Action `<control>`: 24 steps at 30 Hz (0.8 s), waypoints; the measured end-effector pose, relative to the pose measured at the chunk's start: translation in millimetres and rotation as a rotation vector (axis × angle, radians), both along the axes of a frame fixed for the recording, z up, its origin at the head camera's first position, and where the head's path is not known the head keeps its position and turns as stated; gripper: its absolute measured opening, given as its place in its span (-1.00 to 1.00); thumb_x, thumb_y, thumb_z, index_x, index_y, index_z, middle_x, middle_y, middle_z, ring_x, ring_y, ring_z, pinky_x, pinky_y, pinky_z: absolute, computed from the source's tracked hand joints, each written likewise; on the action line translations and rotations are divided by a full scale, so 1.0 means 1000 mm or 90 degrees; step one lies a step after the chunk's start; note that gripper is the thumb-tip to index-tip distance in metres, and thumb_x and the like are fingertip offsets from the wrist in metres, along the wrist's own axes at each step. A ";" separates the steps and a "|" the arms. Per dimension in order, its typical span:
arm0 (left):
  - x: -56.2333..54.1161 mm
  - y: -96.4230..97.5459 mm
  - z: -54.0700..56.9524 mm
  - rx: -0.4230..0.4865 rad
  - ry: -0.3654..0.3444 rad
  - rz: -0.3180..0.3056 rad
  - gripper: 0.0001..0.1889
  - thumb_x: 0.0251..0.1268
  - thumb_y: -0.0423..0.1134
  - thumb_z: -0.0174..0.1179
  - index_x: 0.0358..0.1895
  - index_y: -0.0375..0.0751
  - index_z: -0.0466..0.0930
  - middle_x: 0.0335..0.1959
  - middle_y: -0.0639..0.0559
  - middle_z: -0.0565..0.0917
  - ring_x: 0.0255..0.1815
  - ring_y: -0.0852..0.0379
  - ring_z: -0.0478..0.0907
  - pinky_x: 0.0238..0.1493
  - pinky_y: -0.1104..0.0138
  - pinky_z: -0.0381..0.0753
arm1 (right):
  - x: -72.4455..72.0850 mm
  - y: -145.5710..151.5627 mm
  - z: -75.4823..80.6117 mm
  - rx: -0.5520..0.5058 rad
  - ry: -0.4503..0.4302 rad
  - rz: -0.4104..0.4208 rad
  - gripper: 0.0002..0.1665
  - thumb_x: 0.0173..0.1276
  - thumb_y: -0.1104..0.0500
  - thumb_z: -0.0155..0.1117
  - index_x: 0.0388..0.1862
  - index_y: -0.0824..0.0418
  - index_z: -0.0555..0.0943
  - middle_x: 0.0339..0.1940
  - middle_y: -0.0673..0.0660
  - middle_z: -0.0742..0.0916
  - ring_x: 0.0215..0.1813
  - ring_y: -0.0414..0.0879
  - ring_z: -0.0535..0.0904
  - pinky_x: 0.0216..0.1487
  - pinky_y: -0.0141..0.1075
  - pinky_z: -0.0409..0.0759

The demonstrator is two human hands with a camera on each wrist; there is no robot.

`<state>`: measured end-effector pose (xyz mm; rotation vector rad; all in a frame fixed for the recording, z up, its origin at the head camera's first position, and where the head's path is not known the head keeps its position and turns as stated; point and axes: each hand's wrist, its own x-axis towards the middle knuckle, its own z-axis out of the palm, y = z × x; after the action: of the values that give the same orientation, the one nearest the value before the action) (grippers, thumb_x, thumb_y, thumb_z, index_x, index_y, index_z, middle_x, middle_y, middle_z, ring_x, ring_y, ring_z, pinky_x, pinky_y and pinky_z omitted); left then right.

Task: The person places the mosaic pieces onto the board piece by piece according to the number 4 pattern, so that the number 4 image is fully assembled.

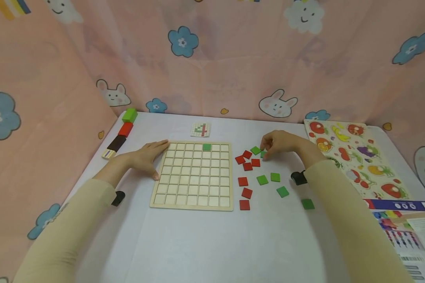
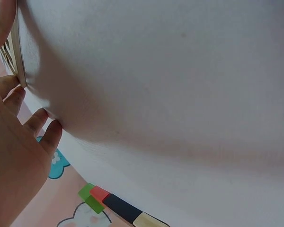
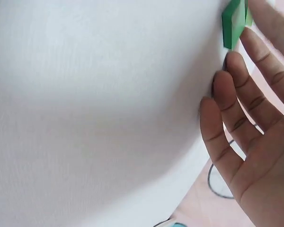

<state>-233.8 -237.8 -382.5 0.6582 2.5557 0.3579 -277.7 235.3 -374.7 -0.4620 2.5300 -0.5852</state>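
A wooden grid board [image 1: 195, 208] lies in the middle of the white table, with one green tile [image 1: 207, 147] in its top row. My left hand [image 1: 145, 157] rests along the board's left edge, thumb and fingers spread. In the left wrist view, the thumb and fingers touch the board's edge [image 2: 17, 56]. Right of the board, my right hand [image 1: 279, 142] pinches a green square tile [image 3: 233, 23] between thumb and index finger; the tile looks tilted in the right wrist view. Another green tile [image 1: 255, 150] lies beside the fingertips. Red tiles [image 1: 247, 166] are scattered nearby.
More green tiles [image 1: 263, 180] lie right of the board. Behind it is a small pattern card [image 1: 200, 129]. Coloured blocks [image 1: 126, 129] form a row at far left. A fruit puzzle board [image 1: 354, 157] and a printed box [image 1: 403, 228] lie at right.
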 end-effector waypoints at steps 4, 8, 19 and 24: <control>0.000 0.002 0.001 0.004 -0.002 0.001 0.30 -0.17 -0.07 0.56 0.60 -0.28 -0.18 0.66 -0.22 -0.20 0.61 -0.42 -0.21 0.53 -0.36 -0.08 | -0.001 -0.003 0.002 0.022 0.023 0.008 -0.72 0.11 0.13 0.52 -0.21 0.16 0.66 -0.29 0.10 0.62 -0.16 -0.02 0.46 -0.15 -0.27 0.43; 0.001 0.002 0.000 0.009 0.000 0.001 0.31 -0.19 -0.06 0.56 0.59 -0.29 -0.18 0.65 -0.24 -0.19 0.61 -0.43 -0.21 0.53 -0.36 -0.10 | -0.002 -0.003 0.007 0.020 0.027 -0.011 -0.73 0.12 0.19 0.50 -0.24 0.21 0.62 -0.30 0.11 0.62 -0.20 -0.03 0.48 -0.19 -0.29 0.47; 0.001 0.001 0.000 -0.001 -0.003 0.004 0.29 -0.14 -0.08 0.55 0.60 -0.27 -0.19 0.66 -0.22 -0.20 0.62 -0.41 -0.22 0.54 -0.35 -0.09 | -0.007 -0.044 0.008 -0.185 0.173 -0.130 -0.82 0.27 0.29 0.37 -0.15 0.29 0.63 -0.17 0.23 0.70 -0.13 0.03 0.56 -0.12 -0.34 0.55; 0.000 0.001 0.001 -0.003 -0.006 0.005 0.28 -0.13 -0.09 0.54 0.60 -0.27 -0.19 0.66 -0.22 -0.20 0.62 -0.41 -0.22 0.54 -0.35 -0.09 | -0.003 -0.096 0.008 -0.243 0.175 -0.103 -0.80 0.28 0.26 0.38 -0.12 0.24 0.69 -0.08 0.21 0.75 -0.06 0.03 0.62 -0.03 -0.27 0.62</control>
<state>-233.4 -237.3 -381.5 0.6436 2.5501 0.3576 -280.2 139.3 -366.4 -0.5020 2.7354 -1.1475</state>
